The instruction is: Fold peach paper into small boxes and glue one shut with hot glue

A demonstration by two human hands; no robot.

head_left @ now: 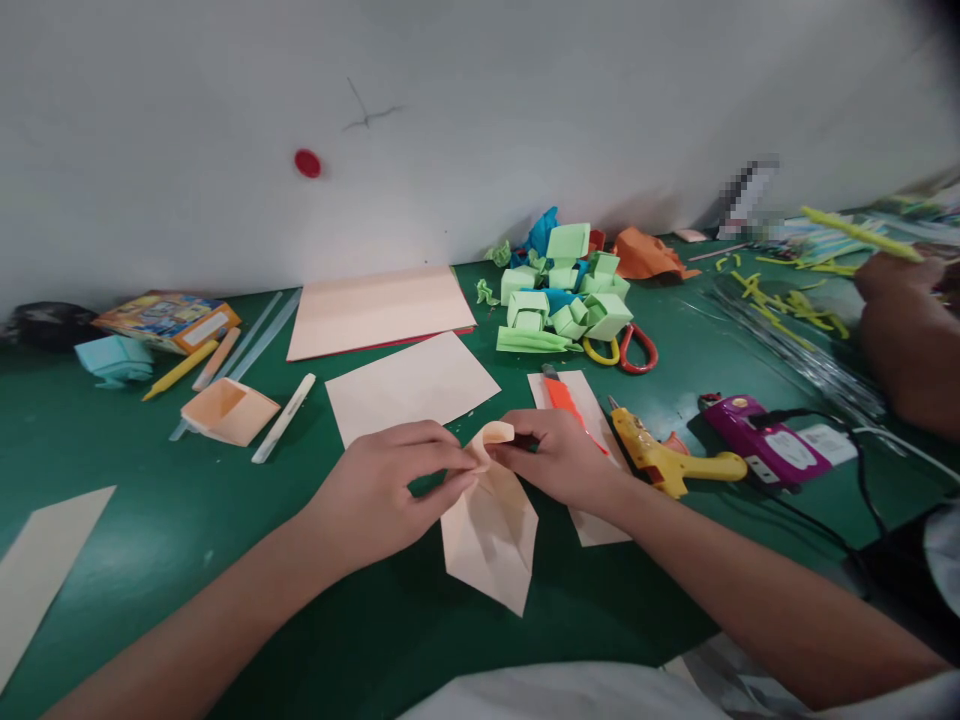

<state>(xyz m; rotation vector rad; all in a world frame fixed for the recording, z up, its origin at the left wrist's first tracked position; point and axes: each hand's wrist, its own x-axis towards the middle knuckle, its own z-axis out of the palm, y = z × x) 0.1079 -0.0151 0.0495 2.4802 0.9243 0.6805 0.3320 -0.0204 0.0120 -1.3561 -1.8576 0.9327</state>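
A folded sheet of peach paper (491, 545) is at the lower centre of the frame, its top edge curled over and its pointed lower end hanging toward the bottom. The left hand (394, 485) pinches the paper narrowly between thumb and fingers, just below the curl. The right hand (559, 455) has its fingers closed on the other side of the curled top, the fingertips partly hidden.

Just right of centre, an orange cutter (571, 408) lies on a paper strip (600, 520), partly behind the right hand. Beside it are a yellow glue gun (656, 455) and, farther right, a purple power strip (776, 440) with a black cord plugged in. Above the hands lie a loose pale sheet (412, 385) and a stack of peach sheets (382, 308).

At upper centre-right, light green paper pieces (529, 310) are heaped with blue paper (541, 233), near scissors (637, 350) with one red and one yellow handle loop. At left centre, an open peach paper box (229, 412) sits near a white stick (283, 418). At the right edge, another person's hand (911, 340) holds a yellow strip (862, 234) above the green table (172, 540)
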